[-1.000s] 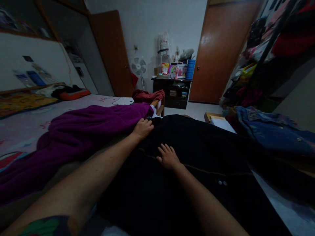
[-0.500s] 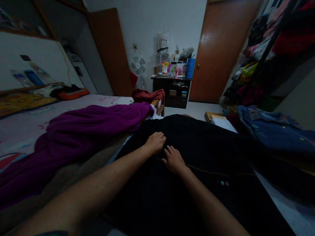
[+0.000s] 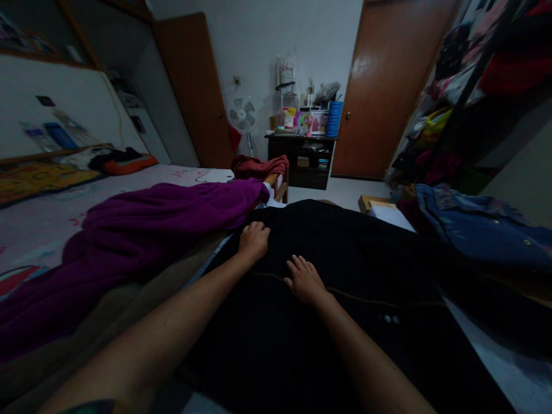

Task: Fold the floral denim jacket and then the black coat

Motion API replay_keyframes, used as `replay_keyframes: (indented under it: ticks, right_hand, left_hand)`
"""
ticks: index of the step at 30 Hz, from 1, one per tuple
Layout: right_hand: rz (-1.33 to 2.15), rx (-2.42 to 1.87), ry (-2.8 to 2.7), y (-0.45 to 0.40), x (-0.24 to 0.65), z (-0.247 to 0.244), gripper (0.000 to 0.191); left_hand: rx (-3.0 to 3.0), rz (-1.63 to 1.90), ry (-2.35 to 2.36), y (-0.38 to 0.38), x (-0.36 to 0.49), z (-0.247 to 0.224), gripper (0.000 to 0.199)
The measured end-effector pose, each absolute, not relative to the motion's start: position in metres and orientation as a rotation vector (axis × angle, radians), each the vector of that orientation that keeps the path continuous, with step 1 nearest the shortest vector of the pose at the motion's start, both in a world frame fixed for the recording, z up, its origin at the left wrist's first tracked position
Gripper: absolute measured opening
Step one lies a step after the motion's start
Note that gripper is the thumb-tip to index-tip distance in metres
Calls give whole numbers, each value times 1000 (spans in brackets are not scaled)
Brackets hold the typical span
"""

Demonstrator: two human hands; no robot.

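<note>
A black jacket (image 3: 345, 247) with light stitching and small round buttons is spread out in front of me. My left hand (image 3: 254, 238) is at its upper left part, with its fingers bent down into the cloth; the fingertips are hard to make out in the dark. My right hand (image 3: 305, 279) rests palm down on the middle of the jacket, beside the stitched seam, its fingers stretched out and slightly apart. A sleeve of the jacket reaches off to the right.
A purple blanket (image 3: 164, 218) lies left of the jacket on the bed. To the right is a folded denim jacket (image 3: 478, 224). Farther back stand a fan (image 3: 242, 115), a dark cabinet (image 3: 276, 149) and a brown door (image 3: 383, 92). Clothes hang on the right.
My left hand has moved left and slightly away from me across the black jacket, uncovering more of the seam. My right hand has stayed in place.
</note>
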State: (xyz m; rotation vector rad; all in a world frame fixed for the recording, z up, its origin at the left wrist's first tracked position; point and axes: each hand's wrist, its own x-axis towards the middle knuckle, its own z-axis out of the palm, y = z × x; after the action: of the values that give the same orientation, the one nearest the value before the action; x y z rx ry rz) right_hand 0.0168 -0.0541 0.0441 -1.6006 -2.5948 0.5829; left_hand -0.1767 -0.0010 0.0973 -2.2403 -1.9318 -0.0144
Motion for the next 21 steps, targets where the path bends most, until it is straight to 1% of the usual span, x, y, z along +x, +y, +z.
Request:
replay_keyframes:
  ticks: [2, 3, 6, 9, 12, 14, 17, 19, 21]
  right_hand:
    - [601, -1595, -2615, -56, 22, 50, 61]
    - [581, -1597, -2619, -57, 25, 52, 60]
    - [470, -1649, -2609, -60, 40, 54, 59]
    - [456, -1744, -2571, -65, 59, 54, 58]
    - [527, -1825, -2515, -69, 84, 61, 57]
    - [494, -1874, -2466, -71, 106, 71, 54]
    - [221, -1966, -2332, -73, 148, 92, 44]
    - [5, -2050, -2174, -73, 179, 104, 41]
    - [-137, -2184, -1972, -72, 210, 113, 39]
  left_hand:
    - [-2069, -112, -2047, -5, -177, 103, 37]
    - [-2013, -106, -2126, -6, -178, 104, 38]
    - [-2001, 97, -2347, -5, -180, 102, 48]
    - [-2046, 218, -2397, -1, -182, 96, 55]
    - [-2122, 211, -2340, 4, -186, 91, 52]
    - [-2170, 194, -2325, 8, -190, 89, 49]
    - [-2204, 145, -2331, 16, -195, 91, 43]
    - [-2204, 106, -2319, 19, -196, 95, 41]
    - [-2192, 86, -2302, 20, -195, 101, 39]
